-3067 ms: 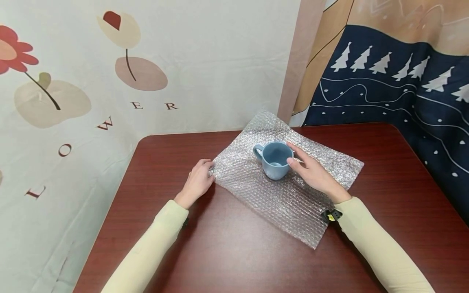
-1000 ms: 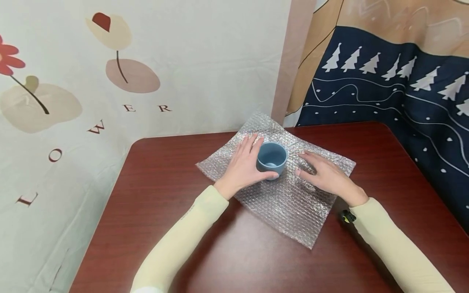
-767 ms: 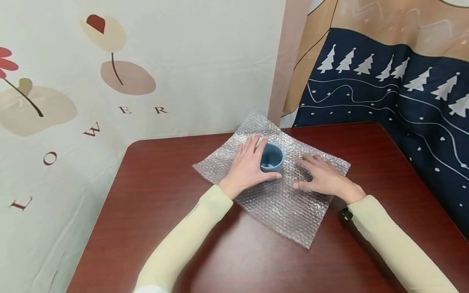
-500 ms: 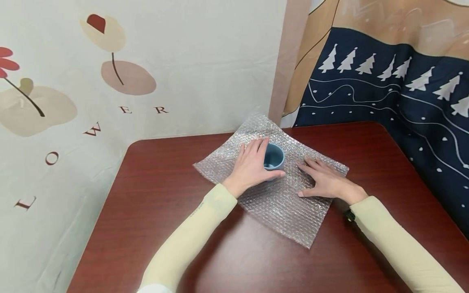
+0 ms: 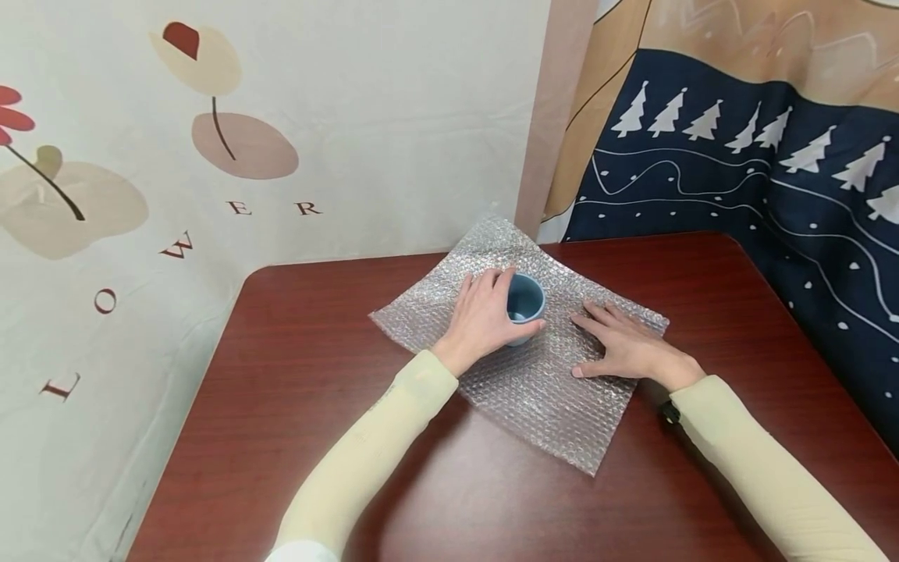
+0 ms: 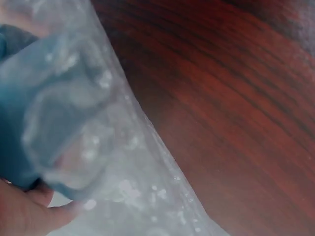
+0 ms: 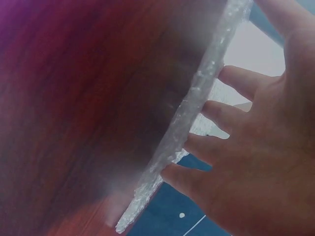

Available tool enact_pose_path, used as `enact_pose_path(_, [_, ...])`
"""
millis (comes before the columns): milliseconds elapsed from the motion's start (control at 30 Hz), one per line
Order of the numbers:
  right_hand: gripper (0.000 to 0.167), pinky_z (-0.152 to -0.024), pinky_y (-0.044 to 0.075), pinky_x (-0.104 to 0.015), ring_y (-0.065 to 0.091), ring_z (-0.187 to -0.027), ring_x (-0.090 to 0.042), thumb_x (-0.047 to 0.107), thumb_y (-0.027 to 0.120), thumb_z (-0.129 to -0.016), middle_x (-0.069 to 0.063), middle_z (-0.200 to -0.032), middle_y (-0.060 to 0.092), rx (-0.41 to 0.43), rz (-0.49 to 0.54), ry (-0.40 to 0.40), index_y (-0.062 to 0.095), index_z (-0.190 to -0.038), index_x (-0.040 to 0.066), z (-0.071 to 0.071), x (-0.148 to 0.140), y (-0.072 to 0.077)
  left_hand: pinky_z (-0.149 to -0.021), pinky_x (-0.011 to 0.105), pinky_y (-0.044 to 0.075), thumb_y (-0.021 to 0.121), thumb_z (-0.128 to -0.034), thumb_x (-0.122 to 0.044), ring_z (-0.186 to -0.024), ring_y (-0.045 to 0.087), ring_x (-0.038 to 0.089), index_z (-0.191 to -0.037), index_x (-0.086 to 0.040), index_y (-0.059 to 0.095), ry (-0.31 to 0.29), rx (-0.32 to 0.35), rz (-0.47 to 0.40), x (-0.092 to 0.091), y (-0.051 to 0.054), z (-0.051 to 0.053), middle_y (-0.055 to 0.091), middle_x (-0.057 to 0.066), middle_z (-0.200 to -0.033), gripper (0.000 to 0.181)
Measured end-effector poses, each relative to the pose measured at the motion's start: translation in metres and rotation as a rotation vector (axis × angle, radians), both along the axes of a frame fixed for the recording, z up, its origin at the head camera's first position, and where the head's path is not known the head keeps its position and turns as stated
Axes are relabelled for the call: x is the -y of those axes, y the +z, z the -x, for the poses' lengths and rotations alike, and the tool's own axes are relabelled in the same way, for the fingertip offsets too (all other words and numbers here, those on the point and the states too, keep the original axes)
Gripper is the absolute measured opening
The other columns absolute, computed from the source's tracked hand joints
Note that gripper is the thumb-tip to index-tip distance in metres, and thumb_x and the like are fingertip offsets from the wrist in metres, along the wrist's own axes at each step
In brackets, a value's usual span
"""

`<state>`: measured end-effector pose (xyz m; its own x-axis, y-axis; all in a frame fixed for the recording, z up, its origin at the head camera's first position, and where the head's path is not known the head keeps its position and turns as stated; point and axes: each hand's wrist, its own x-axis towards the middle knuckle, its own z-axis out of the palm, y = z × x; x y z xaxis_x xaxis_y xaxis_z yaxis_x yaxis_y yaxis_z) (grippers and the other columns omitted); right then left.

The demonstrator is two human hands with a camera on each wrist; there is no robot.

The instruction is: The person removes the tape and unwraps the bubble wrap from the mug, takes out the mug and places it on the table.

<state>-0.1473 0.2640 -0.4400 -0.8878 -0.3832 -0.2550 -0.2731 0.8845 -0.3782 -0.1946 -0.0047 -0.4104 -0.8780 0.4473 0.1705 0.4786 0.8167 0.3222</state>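
Observation:
A blue mug (image 5: 528, 298) stands upright on a sheet of bubble wrap (image 5: 537, 398) in the head view. My left hand (image 5: 481, 314) grips it from the left, thumb across the front and fingers round the far side. The handle is hidden behind this hand. In the left wrist view the mug (image 6: 15, 128) shows blurred, partly through the bubble wrap (image 6: 133, 167). To the right of the mug, my right hand (image 5: 625, 343) presses on the bubble wrap with its fingers spread. The right wrist view shows these fingers (image 7: 236, 81) straight along the sheet's raised edge.
A reddish-brown wooden table (image 5: 295, 375) lies beneath the sheet. Behind it hangs a pale cloth (image 5: 393, 125) with flower prints. At the right back is a dark blue cloth (image 5: 702, 179) with white trees. One corner of the wrap reaches the back edge.
My left hand has left the wrap's left corner and moved right to the mug, closing round it. My right hand has let go of the mug and come down flat on the wrap.

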Motion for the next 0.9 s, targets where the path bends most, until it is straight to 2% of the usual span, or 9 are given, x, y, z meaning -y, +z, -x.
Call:
enact_pose_path(67, [0.103, -0.111, 0.013, -0.080, 0.013, -0.150, -0.058, 0.066, 0.075, -0.083, -0.027, -0.167, 0.020, -0.004, 0.005, 0.003, 0.038, -0.160, 0.009, 0.000, 0.000, -0.001, -0.120, 0.052, 0.029, 0.072, -0.0809, -0.071, -0.128, 0.053, 0.030, -0.155, -0.009, 0.045, 0.006, -0.019, -0.017, 0.001, 0.000, -0.001, 0.056, 0.013, -0.138, 0.101])
enact_pose_path(133, [0.104, -0.111, 0.014, -0.080, 0.013, -0.150, -0.058, 0.067, 0.075, -0.083, -0.027, -0.167, 0.020, -0.004, 0.006, 0.005, 0.038, -0.161, 0.009, 0.000, 0.000, -0.001, -0.115, 0.048, 0.038, 0.073, -0.0802, -0.071, -0.125, 0.054, 0.029, -0.154, -0.009, 0.046, 0.010, -0.043, -0.044, 0.004, 0.001, -0.002, 0.057, 0.012, -0.135, 0.100])
enact_pose_path(300, [0.105, -0.112, 0.013, -0.080, 0.012, -0.150, -0.058, 0.067, 0.075, -0.082, -0.026, -0.168, 0.019, 0.007, 0.007, 0.004, 0.037, -0.161, 0.010, 0.001, -0.001, -0.001, -0.098, 0.043, 0.051, 0.076, -0.0794, -0.068, -0.117, 0.056, 0.025, -0.151, -0.008, 0.048, 0.013, -0.093, -0.111, 0.013, 0.012, -0.008, 0.057, 0.011, -0.132, 0.097])
enact_pose_path(500, [0.104, -0.112, 0.013, -0.080, 0.011, -0.150, -0.058, 0.066, 0.074, -0.083, -0.027, -0.168, 0.018, 0.009, 0.013, 0.004, 0.036, -0.161, 0.009, -0.001, 0.000, 0.000, -0.097, 0.044, 0.051, 0.077, -0.0784, -0.067, -0.115, 0.056, 0.025, -0.150, -0.009, 0.049, 0.025, -0.125, -0.133, 0.030, 0.023, -0.016, 0.057, 0.010, -0.131, 0.096])
enact_pose_path(667, [0.103, -0.112, 0.012, -0.080, 0.011, -0.150, -0.058, 0.063, 0.076, -0.083, -0.027, -0.167, 0.019, 0.004, 0.025, 0.007, 0.037, -0.161, 0.008, -0.004, -0.001, 0.001, -0.094, 0.044, 0.052, 0.078, -0.0774, -0.067, -0.114, 0.057, 0.026, -0.147, -0.009, 0.052, 0.044, -0.158, -0.131, 0.048, 0.027, -0.022, 0.057, 0.009, -0.131, 0.094])
enact_pose_path(900, [0.104, -0.112, 0.011, -0.080, 0.010, -0.150, -0.058, 0.065, 0.074, -0.084, -0.028, -0.168, 0.018, 0.013, 0.023, 0.010, 0.035, -0.162, 0.008, -0.002, -0.001, 0.001, -0.101, 0.047, 0.048, 0.080, -0.0763, -0.065, -0.114, 0.058, 0.029, -0.145, -0.008, 0.054, 0.059, -0.220, -0.137, 0.074, 0.031, -0.028, 0.059, 0.010, -0.131, 0.092])
